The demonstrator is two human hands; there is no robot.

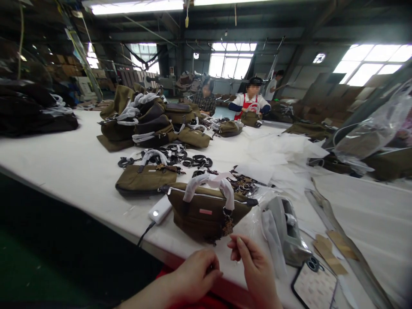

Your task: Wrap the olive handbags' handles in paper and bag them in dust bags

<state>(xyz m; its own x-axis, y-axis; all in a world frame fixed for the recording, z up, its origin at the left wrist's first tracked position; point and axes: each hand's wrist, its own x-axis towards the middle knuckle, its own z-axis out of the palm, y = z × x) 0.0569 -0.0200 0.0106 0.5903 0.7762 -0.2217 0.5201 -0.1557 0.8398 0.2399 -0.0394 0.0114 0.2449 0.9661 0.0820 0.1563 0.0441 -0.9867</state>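
An olive handbag [193, 219] stands upright on the table in front of me, with a zip along its top and a small pink label on its front. Its handles [192, 187] are wrapped in white paper. A brown charm [228, 226] hangs from a ring at the right handle. My left hand [201, 272] is below the bag, fingers curled closed; whatever it may hold is hidden. Just below the charm, my right hand [252, 262] has its thumb and fingertips pinched together. Anything between them is too small to make out.
A second olive bag [146, 180] stands behind left, near coiled black straps [196, 161] and a bag pile [154, 116]. A white device [160, 210] lies left. A grey tape dispenser [286, 231] and phone [315, 285] are right. Across the table, a person [249, 105] handles another bag.
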